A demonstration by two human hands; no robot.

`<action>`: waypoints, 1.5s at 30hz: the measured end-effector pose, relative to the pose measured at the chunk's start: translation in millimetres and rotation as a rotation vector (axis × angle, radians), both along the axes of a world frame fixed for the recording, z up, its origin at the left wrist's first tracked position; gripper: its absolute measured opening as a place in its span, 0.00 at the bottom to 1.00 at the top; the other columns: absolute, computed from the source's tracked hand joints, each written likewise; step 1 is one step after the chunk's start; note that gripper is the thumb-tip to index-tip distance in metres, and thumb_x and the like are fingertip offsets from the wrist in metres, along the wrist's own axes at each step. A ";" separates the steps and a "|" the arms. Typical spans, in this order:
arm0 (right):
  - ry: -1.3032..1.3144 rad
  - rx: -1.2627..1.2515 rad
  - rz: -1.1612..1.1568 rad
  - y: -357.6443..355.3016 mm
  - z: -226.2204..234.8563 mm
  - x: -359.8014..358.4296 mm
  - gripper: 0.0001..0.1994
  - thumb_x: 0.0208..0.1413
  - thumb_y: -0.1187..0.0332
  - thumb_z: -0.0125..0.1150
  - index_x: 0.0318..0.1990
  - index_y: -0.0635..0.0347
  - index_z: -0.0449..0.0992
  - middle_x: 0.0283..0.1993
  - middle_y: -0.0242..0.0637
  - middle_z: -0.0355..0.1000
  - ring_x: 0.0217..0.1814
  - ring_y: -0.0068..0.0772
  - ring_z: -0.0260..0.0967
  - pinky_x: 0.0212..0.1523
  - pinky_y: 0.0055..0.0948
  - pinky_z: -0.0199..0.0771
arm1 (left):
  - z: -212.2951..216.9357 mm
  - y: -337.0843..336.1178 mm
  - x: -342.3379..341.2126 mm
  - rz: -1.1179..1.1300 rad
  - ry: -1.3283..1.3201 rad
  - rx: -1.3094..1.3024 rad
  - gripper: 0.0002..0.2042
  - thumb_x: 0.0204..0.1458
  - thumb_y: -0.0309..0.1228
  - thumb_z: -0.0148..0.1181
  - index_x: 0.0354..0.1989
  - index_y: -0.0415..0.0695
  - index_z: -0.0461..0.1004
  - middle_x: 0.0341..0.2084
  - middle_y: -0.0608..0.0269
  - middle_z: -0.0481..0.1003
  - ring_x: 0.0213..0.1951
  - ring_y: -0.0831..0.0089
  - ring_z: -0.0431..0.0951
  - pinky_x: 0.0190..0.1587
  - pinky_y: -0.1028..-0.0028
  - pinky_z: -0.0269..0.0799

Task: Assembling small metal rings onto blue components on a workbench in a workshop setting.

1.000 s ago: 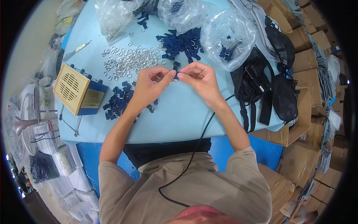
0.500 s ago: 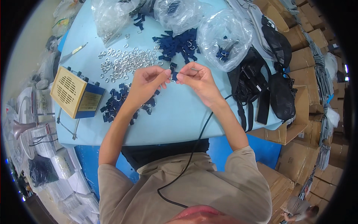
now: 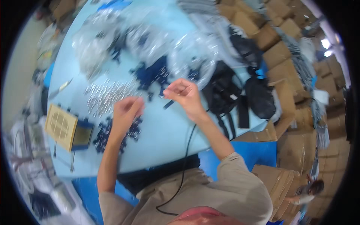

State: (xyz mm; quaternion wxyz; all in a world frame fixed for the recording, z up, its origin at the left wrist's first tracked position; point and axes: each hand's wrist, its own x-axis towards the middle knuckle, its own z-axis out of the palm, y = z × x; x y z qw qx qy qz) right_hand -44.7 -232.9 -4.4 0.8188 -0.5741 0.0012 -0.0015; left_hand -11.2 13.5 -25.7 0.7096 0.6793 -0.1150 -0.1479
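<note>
My right hand (image 3: 184,98) is raised over the table, thumb and fingers pinched together. A small navy fabric strip (image 3: 161,94) with a bright glint shows at its fingertips. Just below that hand is another short navy strip (image 3: 168,105); whether it lies on the table or hangs from the hand I cannot tell. My left hand (image 3: 127,109) is apart from the right, between the pile of metal rings (image 3: 107,95) and a heap of navy pieces with metal bits (image 3: 101,135). Its fingers are curled and blurred, so any small thing in them cannot be made out.
Loose navy strips (image 3: 152,75) lie beyond my hands, near clear plastic bags (image 3: 148,43). A cream and blue box-shaped device (image 3: 62,127) stands at the left. Black bags (image 3: 223,88) cover the right side; cardboard boxes (image 3: 296,153) and another person (image 3: 305,193) are beyond.
My hands, together on a navy strip before, are now apart. The left is lower and to the left. The whole view has shifted and tilted, blurring the table.
</note>
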 end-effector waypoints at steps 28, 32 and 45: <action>-0.252 -1.028 -0.076 39.2 -25.5 10.6 0.10 0.53 0.78 0.70 0.44 0.65 0.83 0.43 0.43 0.77 0.41 0.39 0.78 0.40 0.35 0.79 | 5.8 0.5 11.3 0.122 -0.090 0.008 0.13 0.63 0.36 0.64 0.33 0.36 0.82 0.25 0.66 0.80 0.27 0.83 0.75 0.31 0.79 0.71; -0.300 -1.066 -0.140 41.1 -25.5 7.8 0.08 0.54 0.76 0.70 0.42 0.64 0.84 0.41 0.42 0.75 0.46 0.46 0.74 0.48 0.40 0.75 | -1.7 -2.6 10.2 0.116 -0.117 0.098 0.12 0.63 0.35 0.64 0.32 0.38 0.81 0.25 0.69 0.79 0.26 0.85 0.73 0.30 0.81 0.67; -0.579 -1.176 -0.145 40.4 -47.3 21.7 0.05 0.51 0.79 0.67 0.36 0.66 0.80 0.39 0.42 0.78 0.46 0.47 0.72 0.47 0.41 0.75 | -10.4 -13.3 13.7 0.145 -0.386 0.328 0.08 0.59 0.28 0.66 0.44 0.40 0.83 0.34 0.63 0.81 0.28 0.78 0.76 0.29 0.77 0.71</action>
